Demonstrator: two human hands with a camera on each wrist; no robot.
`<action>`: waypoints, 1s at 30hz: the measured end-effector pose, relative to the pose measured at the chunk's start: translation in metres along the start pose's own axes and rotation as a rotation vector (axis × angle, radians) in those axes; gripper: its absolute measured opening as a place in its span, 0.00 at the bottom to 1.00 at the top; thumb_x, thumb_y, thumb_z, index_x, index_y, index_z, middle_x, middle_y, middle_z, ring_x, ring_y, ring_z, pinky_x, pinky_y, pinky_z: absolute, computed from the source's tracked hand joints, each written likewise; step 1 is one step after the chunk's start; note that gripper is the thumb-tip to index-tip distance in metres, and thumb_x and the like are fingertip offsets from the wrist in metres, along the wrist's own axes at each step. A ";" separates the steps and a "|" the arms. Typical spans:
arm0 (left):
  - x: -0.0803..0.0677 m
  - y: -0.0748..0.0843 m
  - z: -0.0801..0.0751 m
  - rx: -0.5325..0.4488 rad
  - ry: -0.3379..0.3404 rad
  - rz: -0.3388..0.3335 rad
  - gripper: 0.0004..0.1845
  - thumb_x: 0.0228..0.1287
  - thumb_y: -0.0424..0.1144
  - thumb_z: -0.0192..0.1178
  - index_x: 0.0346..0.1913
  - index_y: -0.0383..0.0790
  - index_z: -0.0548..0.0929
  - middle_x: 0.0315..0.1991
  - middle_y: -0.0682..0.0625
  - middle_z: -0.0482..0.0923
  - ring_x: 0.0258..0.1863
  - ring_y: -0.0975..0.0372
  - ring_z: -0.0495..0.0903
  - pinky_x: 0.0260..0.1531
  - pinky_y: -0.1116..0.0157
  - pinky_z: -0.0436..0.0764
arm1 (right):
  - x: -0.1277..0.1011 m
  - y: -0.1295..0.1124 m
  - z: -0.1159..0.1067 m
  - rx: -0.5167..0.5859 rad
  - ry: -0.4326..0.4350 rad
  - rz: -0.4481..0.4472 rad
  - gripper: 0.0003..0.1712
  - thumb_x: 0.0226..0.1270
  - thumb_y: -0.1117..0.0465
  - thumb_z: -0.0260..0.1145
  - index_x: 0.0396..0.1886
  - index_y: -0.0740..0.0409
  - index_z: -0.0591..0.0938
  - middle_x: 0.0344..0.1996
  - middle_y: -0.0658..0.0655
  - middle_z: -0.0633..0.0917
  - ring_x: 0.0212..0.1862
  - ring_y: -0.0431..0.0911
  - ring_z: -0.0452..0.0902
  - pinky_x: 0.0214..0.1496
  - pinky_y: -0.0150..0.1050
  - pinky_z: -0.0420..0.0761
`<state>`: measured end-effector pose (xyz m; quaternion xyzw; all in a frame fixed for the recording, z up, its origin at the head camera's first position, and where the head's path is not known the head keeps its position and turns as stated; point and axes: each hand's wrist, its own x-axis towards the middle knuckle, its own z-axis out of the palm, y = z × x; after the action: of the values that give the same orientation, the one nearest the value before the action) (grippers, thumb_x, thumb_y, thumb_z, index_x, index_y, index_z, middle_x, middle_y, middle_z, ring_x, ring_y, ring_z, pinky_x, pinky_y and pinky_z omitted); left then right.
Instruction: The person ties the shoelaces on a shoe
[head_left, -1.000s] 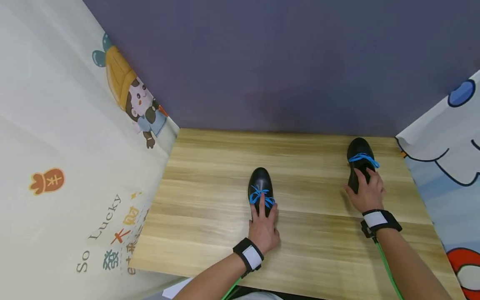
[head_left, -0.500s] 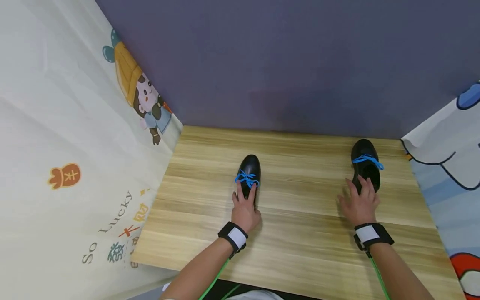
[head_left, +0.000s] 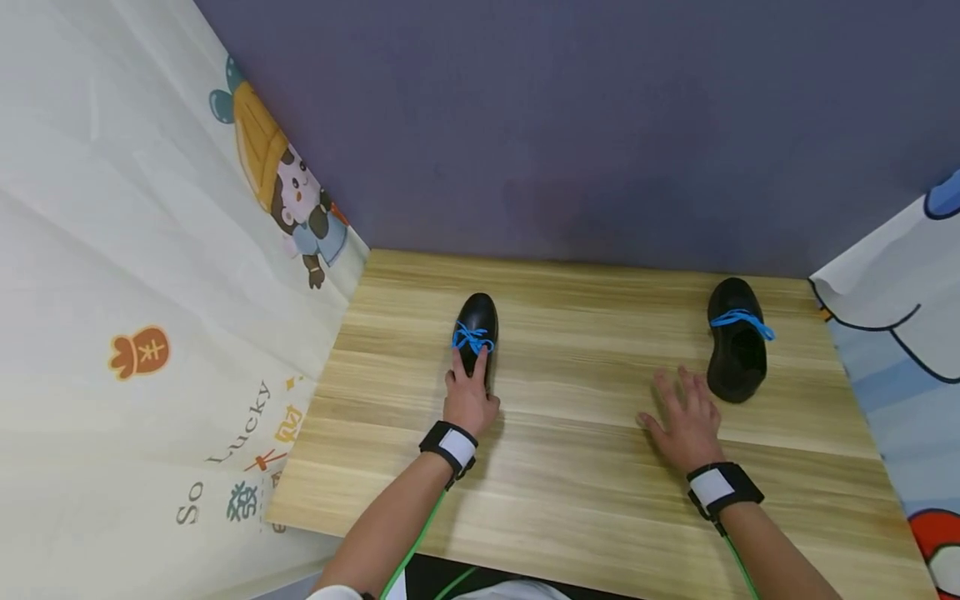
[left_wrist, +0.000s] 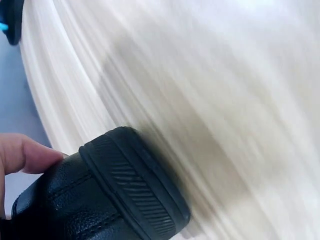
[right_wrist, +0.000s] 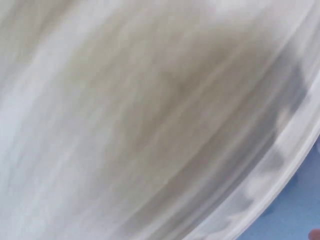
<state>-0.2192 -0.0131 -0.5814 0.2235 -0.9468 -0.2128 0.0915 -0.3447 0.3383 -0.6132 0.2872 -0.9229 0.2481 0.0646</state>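
Note:
Two black shoes with blue laces stand on a wooden table [head_left: 585, 475], toes pointing away from me. My left hand [head_left: 468, 371] holds the heel end of the left shoe [head_left: 477, 318], fingers laid along its top. In the left wrist view my thumb [left_wrist: 25, 154] presses the side of that shoe's ribbed heel [left_wrist: 120, 192]. The right shoe [head_left: 737, 342] stands free near the table's far right corner. My right hand [head_left: 681, 407] hovers open with spread fingers just left of and nearer than that shoe, not touching it. The right wrist view is only blurred table.
A purple wall [head_left: 570, 125] closes the far side of the table. Cartoon-printed sheets hang on the left [head_left: 150, 250] and on the right [head_left: 900, 333]. Bare wood lies between the two shoes and along the near edge.
My left hand has slid the left shoe farther away and to the left. My right hand has let go of the right shoe and drawn back toward me, fingers opening.

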 end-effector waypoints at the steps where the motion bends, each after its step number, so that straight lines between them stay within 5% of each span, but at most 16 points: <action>1: 0.004 -0.002 -0.001 -0.005 0.001 -0.007 0.48 0.52 0.35 0.68 0.78 0.56 0.61 0.76 0.31 0.49 0.60 0.36 0.68 0.22 0.50 0.80 | 0.000 -0.001 0.001 0.001 -0.001 0.000 0.49 0.55 0.60 0.77 0.75 0.52 0.63 0.74 0.71 0.54 0.73 0.74 0.45 0.56 0.82 0.54; 13: 0.050 -0.034 -0.010 0.029 -0.029 -0.094 0.48 0.56 0.40 0.70 0.79 0.58 0.57 0.77 0.34 0.49 0.58 0.35 0.70 0.24 0.47 0.80 | 0.000 -0.014 0.006 0.016 -0.023 0.001 0.49 0.58 0.59 0.77 0.76 0.51 0.61 0.73 0.72 0.54 0.73 0.74 0.45 0.54 0.83 0.55; 30: 0.086 -0.059 -0.020 0.055 -0.115 -0.123 0.48 0.61 0.44 0.65 0.80 0.59 0.52 0.78 0.33 0.45 0.59 0.35 0.69 0.29 0.45 0.81 | 0.014 -0.009 0.001 -0.007 -0.015 0.033 0.47 0.61 0.58 0.75 0.76 0.52 0.62 0.74 0.72 0.53 0.72 0.75 0.45 0.57 0.81 0.54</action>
<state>-0.2674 -0.1080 -0.5830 0.2713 -0.9404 -0.2045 0.0177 -0.3509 0.3245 -0.6065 0.2736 -0.9288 0.2438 0.0546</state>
